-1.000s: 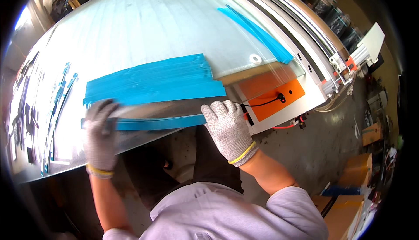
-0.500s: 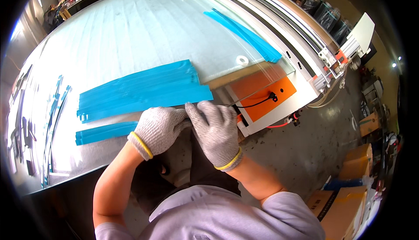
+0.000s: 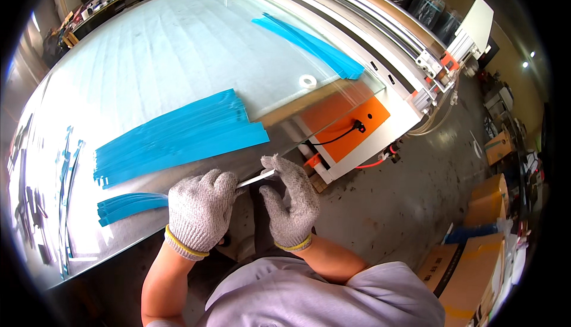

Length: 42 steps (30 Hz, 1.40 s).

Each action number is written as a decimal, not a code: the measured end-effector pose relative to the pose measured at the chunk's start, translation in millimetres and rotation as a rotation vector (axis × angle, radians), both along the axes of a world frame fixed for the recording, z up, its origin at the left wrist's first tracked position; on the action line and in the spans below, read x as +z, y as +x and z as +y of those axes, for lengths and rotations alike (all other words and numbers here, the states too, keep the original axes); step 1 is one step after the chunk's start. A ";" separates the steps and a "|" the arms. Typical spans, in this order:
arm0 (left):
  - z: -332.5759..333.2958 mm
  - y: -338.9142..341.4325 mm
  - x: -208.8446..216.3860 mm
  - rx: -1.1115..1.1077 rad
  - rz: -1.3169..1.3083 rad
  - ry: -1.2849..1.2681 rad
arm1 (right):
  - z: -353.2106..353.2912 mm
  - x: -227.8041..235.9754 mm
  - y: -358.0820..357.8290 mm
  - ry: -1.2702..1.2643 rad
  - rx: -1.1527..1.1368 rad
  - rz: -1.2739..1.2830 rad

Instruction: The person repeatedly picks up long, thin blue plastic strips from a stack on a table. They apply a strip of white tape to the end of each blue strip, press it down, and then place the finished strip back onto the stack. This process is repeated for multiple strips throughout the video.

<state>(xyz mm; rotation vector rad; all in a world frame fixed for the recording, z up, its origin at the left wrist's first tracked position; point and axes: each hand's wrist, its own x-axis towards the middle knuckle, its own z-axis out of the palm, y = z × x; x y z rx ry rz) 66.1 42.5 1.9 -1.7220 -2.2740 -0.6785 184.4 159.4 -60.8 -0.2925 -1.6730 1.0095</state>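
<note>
My left hand (image 3: 201, 211), in a grey knitted glove with a yellow cuff edge, is closed round a small bundle of blue strips (image 3: 128, 206). The bundle's left part lies along the table's near edge. From the right side of that fist sticks out a narrow white piece (image 3: 257, 178); whether it is the bundle's end I cannot tell. My right hand (image 3: 292, 202), gloved alike, has thumb and fingers apart round the tip of the white piece. A wider stack of blue strips (image 3: 178, 137) lies just beyond my hands on the glass sheet (image 3: 166, 47).
More blue strips (image 3: 315, 47) and a white ring (image 3: 307, 81) lie farther back on the glass. Thin offcuts (image 3: 66, 202) are at the left. A white machine frame with an orange panel (image 3: 351, 128) and black cable stands right. Cardboard boxes (image 3: 470, 279) sit on the floor at lower right.
My right hand has opened and drawn away from my left, and the white piece now shows between them. The small bundle now bends upward toward my left hand. The whole view has shifted slightly.
</note>
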 end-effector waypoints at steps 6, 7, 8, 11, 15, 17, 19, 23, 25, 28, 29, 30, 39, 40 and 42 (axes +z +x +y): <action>0.8 2.3 -1.3 -0.015 -0.020 -0.002 | 1.7 -5.6 7.9 0.035 0.039 -0.012; 1.2 2.9 -1.5 -0.009 -0.015 -0.003 | -0.9 -1.2 5.8 -0.012 0.007 0.030; 1.4 3.8 -2.0 -0.003 -0.010 -0.003 | -2.2 1.1 4.9 -0.058 -0.025 0.072; 1.4 4.1 -2.5 -0.008 -0.028 -0.023 | 3.5 -4.2 7.3 0.014 -0.097 0.119; -0.4 3.9 -1.0 -0.044 -0.048 -0.037 | 7.0 3.0 12.5 0.053 -0.049 0.025; -0.8 4.1 0.3 -0.063 -0.077 -0.046 | 5.9 5.7 12.3 -0.025 -0.053 0.040; -1.8 4.1 0.9 -0.072 -0.099 -0.051 | 6.9 7.6 12.4 -0.027 -0.024 0.051; -2.2 4.1 1.3 -0.073 -0.113 -0.045 | 8.4 10.4 14.6 0.045 -0.034 -0.016; -1.3 4.1 2.6 -0.077 -0.139 -0.035 | 9.3 12.1 15.7 0.146 -0.077 -0.055; -1.2 3.0 6.0 -0.071 -0.192 -0.024 | 8.8 13.8 17.4 0.290 -0.123 -0.101; -1.7 1.6 4.6 -0.058 -0.187 -0.026 | 8.3 14.0 17.9 0.337 -0.134 -0.114; -1.9 0.4 3.7 -0.046 -0.182 -0.027 | 8.0 13.8 17.6 0.376 -0.149 -0.120; -1.5 2.8 5.2 -0.094 -0.235 -0.048 | 12.1 18.3 11.5 -0.097 0.175 0.063; -2.0 2.8 5.5 -0.096 -0.240 -0.049 | 13.1 20.6 11.1 -0.087 0.180 0.048; -2.8 2.5 6.1 -0.099 -0.250 -0.051 | 10.7 20.6 12.8 -0.109 0.171 0.032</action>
